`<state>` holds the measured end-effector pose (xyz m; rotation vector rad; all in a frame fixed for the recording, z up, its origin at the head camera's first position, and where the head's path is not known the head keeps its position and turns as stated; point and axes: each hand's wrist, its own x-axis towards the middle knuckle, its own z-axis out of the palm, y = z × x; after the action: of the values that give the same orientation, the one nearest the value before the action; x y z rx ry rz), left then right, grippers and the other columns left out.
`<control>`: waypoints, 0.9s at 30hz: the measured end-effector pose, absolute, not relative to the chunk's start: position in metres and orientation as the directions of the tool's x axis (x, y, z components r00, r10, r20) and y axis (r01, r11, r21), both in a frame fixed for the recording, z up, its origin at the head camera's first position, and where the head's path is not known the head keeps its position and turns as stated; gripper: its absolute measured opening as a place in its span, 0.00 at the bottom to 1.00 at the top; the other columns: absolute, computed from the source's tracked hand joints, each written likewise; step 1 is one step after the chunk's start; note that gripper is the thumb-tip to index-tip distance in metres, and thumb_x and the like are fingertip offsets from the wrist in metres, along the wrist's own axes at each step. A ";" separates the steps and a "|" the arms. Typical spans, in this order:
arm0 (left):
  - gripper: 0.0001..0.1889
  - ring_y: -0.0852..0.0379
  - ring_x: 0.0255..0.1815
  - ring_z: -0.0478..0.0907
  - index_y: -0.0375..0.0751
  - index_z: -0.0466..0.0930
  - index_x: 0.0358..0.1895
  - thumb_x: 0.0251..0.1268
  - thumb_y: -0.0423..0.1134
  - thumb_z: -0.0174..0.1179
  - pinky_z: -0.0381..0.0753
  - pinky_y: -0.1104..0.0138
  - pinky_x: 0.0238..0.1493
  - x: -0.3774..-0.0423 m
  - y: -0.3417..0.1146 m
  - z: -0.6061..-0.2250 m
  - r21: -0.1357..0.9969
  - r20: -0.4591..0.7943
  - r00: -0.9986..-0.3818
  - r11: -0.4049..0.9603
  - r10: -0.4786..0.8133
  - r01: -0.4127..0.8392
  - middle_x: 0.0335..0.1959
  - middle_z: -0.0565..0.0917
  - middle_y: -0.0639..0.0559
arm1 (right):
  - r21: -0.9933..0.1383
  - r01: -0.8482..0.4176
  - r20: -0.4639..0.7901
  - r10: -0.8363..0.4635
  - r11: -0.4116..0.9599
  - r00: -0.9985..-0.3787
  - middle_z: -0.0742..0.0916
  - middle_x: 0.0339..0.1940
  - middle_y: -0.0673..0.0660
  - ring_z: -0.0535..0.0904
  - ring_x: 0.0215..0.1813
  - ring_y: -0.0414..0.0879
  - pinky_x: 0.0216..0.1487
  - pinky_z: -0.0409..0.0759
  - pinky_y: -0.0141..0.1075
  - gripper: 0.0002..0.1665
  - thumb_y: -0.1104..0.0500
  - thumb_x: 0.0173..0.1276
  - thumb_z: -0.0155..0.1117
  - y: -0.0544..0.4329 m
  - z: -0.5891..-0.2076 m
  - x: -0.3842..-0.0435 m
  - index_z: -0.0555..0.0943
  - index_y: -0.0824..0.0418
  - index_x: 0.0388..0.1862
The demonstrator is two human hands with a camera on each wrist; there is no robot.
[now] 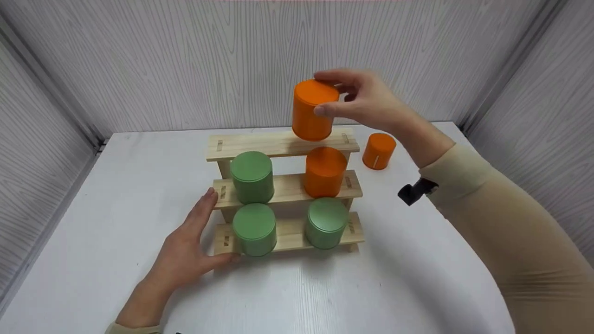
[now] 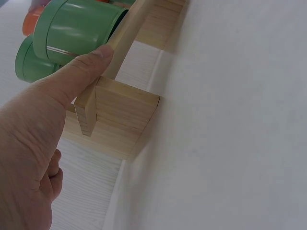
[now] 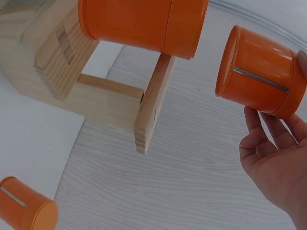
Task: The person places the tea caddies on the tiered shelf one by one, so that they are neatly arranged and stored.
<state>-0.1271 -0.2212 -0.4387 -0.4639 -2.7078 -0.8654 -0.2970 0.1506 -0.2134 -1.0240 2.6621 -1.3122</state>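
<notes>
A three-tier wooden rack stands on the white table. My right hand pinches an orange canister between thumb and fingers, upright, above the right part of the top tier. In the right wrist view, the held canister shows a gap below it and a pale strip on its side. My left hand is spread along the rack's left side, thumb at the bottom tier's front edge and fingertips by the middle tier. In the left wrist view, the thumb lies against the board near a green canister.
On the middle tier are a green canister at left and an orange canister at right. The bottom tier bears two green canisters, left and right. Another orange canister stands right of the rack. Wood-grain panels enclose the table.
</notes>
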 end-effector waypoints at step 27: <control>0.72 0.48 0.86 0.53 0.57 0.43 0.89 0.45 0.54 0.88 0.67 0.46 0.78 -0.126 -0.223 -0.439 0.493 0.352 -0.909 0.781 0.223 0.382 0.89 0.49 0.58 | -0.766 -0.495 0.210 -0.568 0.410 -0.796 0.83 0.67 0.46 0.77 0.67 0.43 0.68 0.77 0.34 0.41 0.46 0.69 0.78 0.059 -0.240 -0.308 0.75 0.52 0.79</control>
<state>-0.1263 -0.2230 -0.4389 -0.4685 -2.6991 -0.8332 -0.3082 0.0587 -0.2396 -0.9696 2.5669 -1.3511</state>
